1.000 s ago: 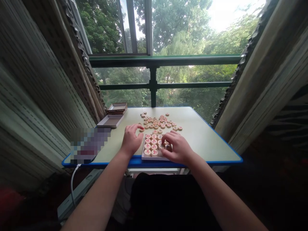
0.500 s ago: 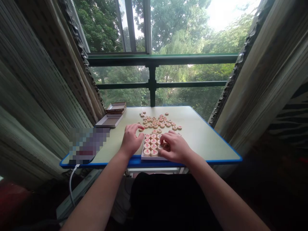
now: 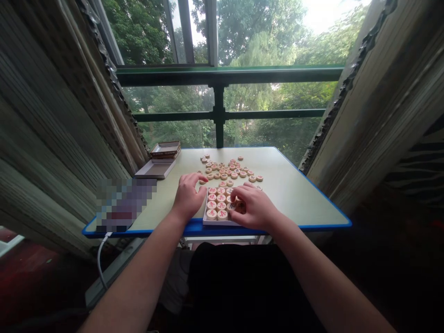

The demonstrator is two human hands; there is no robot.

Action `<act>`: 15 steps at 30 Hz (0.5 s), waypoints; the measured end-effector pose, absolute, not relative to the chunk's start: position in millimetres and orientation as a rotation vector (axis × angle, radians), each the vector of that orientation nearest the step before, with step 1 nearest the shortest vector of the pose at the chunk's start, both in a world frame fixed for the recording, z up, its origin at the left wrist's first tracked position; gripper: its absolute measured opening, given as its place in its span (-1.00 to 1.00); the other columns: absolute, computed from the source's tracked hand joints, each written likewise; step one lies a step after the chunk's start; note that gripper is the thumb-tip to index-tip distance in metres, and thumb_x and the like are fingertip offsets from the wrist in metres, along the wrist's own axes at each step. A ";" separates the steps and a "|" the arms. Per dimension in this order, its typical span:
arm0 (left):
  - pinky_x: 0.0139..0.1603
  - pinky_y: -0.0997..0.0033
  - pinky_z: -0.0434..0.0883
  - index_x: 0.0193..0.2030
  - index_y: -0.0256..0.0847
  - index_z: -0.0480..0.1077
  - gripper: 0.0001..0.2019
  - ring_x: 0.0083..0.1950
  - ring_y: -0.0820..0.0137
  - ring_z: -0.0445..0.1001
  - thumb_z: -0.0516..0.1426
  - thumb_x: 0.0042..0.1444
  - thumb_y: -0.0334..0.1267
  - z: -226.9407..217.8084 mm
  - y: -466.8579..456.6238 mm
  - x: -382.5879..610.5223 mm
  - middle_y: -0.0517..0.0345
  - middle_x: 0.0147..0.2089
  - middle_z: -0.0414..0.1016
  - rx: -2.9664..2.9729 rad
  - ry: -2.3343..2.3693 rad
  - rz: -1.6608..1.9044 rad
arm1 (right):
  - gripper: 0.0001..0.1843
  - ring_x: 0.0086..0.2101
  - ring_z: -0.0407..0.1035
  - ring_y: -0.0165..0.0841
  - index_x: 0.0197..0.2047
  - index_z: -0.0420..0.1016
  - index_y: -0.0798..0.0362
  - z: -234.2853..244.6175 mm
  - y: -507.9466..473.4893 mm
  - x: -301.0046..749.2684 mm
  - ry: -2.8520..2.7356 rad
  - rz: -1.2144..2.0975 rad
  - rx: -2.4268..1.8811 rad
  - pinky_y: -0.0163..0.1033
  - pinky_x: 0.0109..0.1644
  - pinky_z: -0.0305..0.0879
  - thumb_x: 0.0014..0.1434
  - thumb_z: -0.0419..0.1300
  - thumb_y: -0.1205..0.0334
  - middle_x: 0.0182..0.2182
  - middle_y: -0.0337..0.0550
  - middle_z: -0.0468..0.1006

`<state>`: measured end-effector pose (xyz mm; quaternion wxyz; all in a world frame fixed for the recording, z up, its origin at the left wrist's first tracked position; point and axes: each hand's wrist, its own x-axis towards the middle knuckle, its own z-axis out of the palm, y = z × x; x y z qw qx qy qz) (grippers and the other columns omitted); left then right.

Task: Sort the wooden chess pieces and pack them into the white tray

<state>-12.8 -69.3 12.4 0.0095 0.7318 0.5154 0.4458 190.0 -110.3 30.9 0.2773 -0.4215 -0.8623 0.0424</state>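
Observation:
Round wooden Chinese chess pieces with red and black characters stand in rows in a shallow white box [image 3: 219, 222] at the table's front edge. My right hand [image 3: 255, 206] covers the box's right side, its thumb and fingers curled around a Chinese chess piece [image 3: 240, 206] in the shadow under the palm; part of the grip is hidden. Left of the box is my left hand [image 3: 189, 194], thumb and index finger apart, with the index fingertip beside a loose piece [image 3: 202, 181]. More loose pieces [image 3: 224, 176] lie scattered beyond the box.
A white tray [image 3: 156, 175] and a stacked box [image 3: 165, 148] sit at the table's back left. A blurred flat device [image 3: 128, 203] with a white cable [image 3: 100, 261] lies at the left. The table [image 3: 291, 199] has a blue edge; curtains flank the window railing.
The view has tilted slightly downward, so the table and railing appear higher. Both hands stay in nearly the same places around the box.

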 end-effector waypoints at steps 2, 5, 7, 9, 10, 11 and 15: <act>-0.04 0.24 0.31 -0.35 -0.17 0.40 -0.80 -0.07 0.25 0.32 0.03 -0.09 -0.46 11.9 -69.2 -13.1 0.11 -0.23 0.48 2.281 1.613 1.385 | -0.84 -0.37 0.16 -0.31 -0.41 0.31 0.04 31.1 -110.8 190.4 -2.311 0.120 -1.129 -0.26 -0.32 0.10 -0.10 0.18 0.21 -0.47 -0.18 0.40; -0.05 0.25 0.32 -0.35 -0.17 0.41 -0.80 -0.07 0.25 0.32 0.03 -0.10 -0.46 10.8 -69.0 -14.0 0.11 -0.23 0.48 2.270 1.616 1.388 | -0.88 -0.38 0.14 -0.31 -0.41 0.33 0.04 31.0 -111.7 192.9 -2.301 0.121 -1.067 -0.24 -0.31 0.10 -0.09 0.16 0.23 -0.49 -0.18 0.38; -0.05 0.25 0.32 -0.35 -0.18 0.41 -0.80 -0.08 0.25 0.32 0.03 -0.10 -0.46 10.4 -68.8 -14.5 0.11 -0.23 0.48 2.264 1.614 1.394 | -0.92 -0.39 0.13 -0.32 -0.42 0.35 0.05 31.4 -112.6 195.9 -2.296 0.119 -0.962 -0.23 -0.29 0.11 -0.06 0.14 0.25 -0.49 -0.17 0.36; -0.05 0.24 0.32 -0.35 -0.18 0.41 -0.80 -0.08 0.25 0.32 0.03 -0.10 -0.46 10.3 -68.5 -14.8 0.11 -0.24 0.49 2.259 1.610 1.402 | -0.93 -0.40 0.11 -0.33 -0.45 0.39 0.06 32.0 -113.6 198.7 -2.300 0.124 -0.846 -0.21 -0.28 0.10 -0.04 0.11 0.27 -0.48 -0.15 0.34; -0.04 0.24 0.32 -0.35 -0.19 0.41 -0.80 -0.09 0.25 0.32 0.03 -0.10 -0.46 10.3 -68.4 -14.9 0.10 -0.24 0.49 2.258 1.608 1.406 | -0.91 -0.41 0.10 -0.33 -0.46 0.42 0.06 32.3 -114.0 199.7 -2.309 0.130 -0.802 -0.21 -0.29 0.10 -0.03 0.09 0.28 -0.48 -0.15 0.33; -0.04 0.24 0.32 -0.36 -0.19 0.41 -0.80 -0.09 0.25 0.33 0.02 -0.10 -0.46 10.4 -68.2 -15.0 0.10 -0.24 0.49 2.257 1.607 1.412 | -0.88 -0.42 0.09 -0.34 -0.46 0.45 0.06 32.4 -114.3 200.3 -2.322 0.137 -0.772 -0.21 -0.30 0.10 -0.03 0.08 0.29 -0.48 -0.15 0.31; -0.04 0.23 0.32 -0.36 -0.19 0.41 -0.81 -0.09 0.25 0.33 0.02 -0.10 -0.46 10.8 -67.9 -14.8 0.09 -0.25 0.49 2.266 1.601 1.420 | -0.83 -0.41 0.09 -0.34 -0.47 0.52 0.05 31.6 -114.6 199.5 -2.393 0.152 -0.739 -0.22 -0.32 0.09 -0.03 0.09 0.30 -0.50 -0.15 0.28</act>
